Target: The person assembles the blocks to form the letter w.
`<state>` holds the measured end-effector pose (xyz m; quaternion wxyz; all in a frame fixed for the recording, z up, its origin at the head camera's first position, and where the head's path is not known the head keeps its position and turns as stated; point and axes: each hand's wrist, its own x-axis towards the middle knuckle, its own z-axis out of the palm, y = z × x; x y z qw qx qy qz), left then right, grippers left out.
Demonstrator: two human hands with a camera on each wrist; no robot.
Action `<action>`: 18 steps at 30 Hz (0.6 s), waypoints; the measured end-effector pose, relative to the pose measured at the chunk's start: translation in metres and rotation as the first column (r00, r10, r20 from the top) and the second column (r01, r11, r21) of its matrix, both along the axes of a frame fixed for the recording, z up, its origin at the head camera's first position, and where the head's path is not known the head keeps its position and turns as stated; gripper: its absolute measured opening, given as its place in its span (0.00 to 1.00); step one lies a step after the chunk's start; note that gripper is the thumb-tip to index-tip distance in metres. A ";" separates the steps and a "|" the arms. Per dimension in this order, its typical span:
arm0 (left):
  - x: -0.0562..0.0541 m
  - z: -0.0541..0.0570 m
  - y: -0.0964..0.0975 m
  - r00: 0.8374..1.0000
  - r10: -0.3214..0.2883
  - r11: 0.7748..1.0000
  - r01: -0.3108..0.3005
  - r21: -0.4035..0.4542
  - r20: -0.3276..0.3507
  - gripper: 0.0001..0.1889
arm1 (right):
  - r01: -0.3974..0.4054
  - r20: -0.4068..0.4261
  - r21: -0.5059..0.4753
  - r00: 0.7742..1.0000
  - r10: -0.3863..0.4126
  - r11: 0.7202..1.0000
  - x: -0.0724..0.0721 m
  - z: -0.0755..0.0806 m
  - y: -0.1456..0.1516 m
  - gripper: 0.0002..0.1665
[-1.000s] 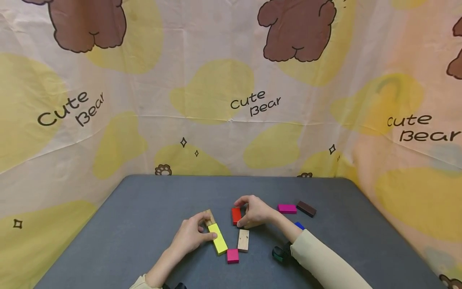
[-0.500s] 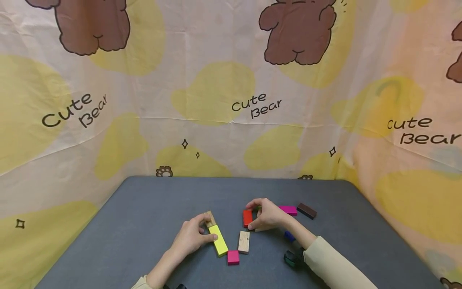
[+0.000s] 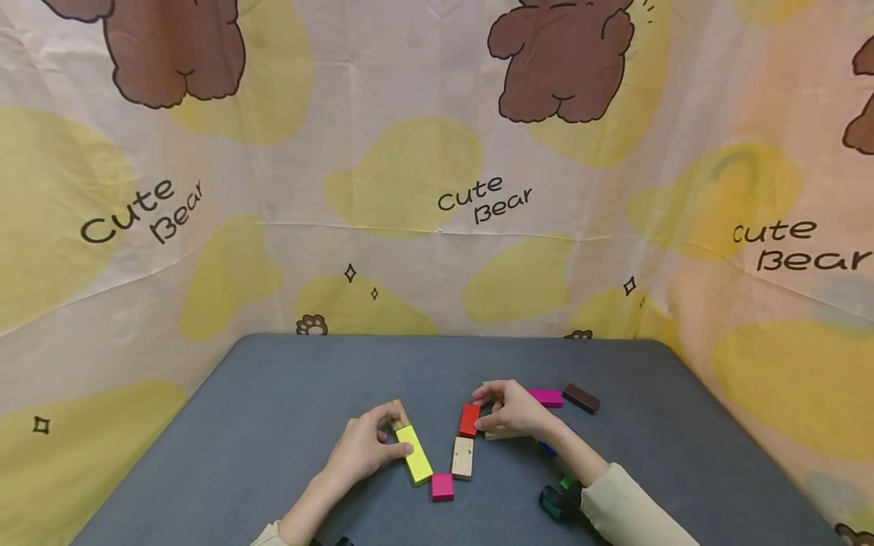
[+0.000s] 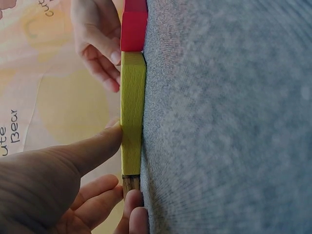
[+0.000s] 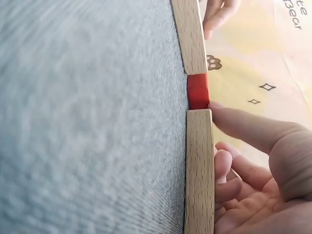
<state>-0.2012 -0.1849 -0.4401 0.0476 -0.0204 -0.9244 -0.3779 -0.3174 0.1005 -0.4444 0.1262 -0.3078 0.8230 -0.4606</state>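
Observation:
My left hand (image 3: 363, 446) rests along the left row, its thumb on the yellow block (image 3: 415, 456) and its fingers at the far end of a small wooden block (image 3: 403, 415). My right hand (image 3: 514, 409) pinches a red block (image 3: 469, 420) between thumb and fingers. That block stands at the far end of a pale wooden block (image 3: 463, 459), roughly in line with it. A pink block (image 3: 442, 487) sits at the near end, between the two rows, which form a V. In the right wrist view, the thumb tip meets the red block (image 5: 198, 91).
Another wooden block (image 5: 200, 170) lies close beside the right hand, partly hidden in the head view. Farther right are a magenta block (image 3: 546, 398) and a dark brown block (image 3: 581, 398). Blue (image 3: 548, 450) and green (image 3: 566, 481) blocks show beside the right forearm. A printed cloth (image 3: 410, 189) hangs behind the table.
My right hand has carried the red block to the right, then slightly nearer, bringing it to the far end of the pale wooden block. The left hand has stayed in place.

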 end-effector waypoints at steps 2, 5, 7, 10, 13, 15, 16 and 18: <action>0.000 0.000 0.000 1.000 -0.003 1.000 0.003 0.003 -0.003 0.31 | 0.012 0.011 -0.007 1.000 -0.012 1.000 0.001 -0.001 -0.001 0.26; 0.001 0.000 0.000 1.000 -0.005 1.000 0.005 0.002 -0.007 0.31 | 0.016 0.017 -0.008 1.000 -0.016 1.000 0.001 -0.001 -0.002 0.25; 0.001 0.000 0.000 1.000 -0.004 1.000 0.004 0.002 -0.011 0.31 | 0.018 0.023 -0.013 1.000 -0.018 1.000 0.002 -0.001 -0.002 0.24; 0.000 0.001 0.000 1.000 -0.007 1.000 0.007 -0.004 -0.019 0.31 | 0.034 0.038 -0.024 0.999 -0.033 0.999 0.001 -0.002 -0.004 0.22; 0.000 0.000 0.000 1.000 -0.008 1.000 0.008 -0.005 -0.024 0.31 | 0.053 0.067 -0.039 0.996 -0.051 0.998 0.001 -0.003 -0.005 0.20; 0.000 0.000 0.000 1.000 -0.007 1.000 0.007 -0.006 -0.021 0.31 | 0.062 0.088 -0.054 0.994 -0.057 0.997 0.000 -0.003 -0.007 0.19; 0.000 0.000 0.000 1.000 -0.006 1.000 0.006 -0.006 -0.019 0.31 | 0.066 0.099 -0.061 0.993 -0.060 0.996 0.000 -0.004 -0.007 0.19; 0.000 -0.001 0.000 1.000 -0.006 1.000 0.006 -0.005 -0.015 0.31 | 0.073 0.115 -0.070 0.991 -0.064 0.995 0.000 -0.005 -0.009 0.19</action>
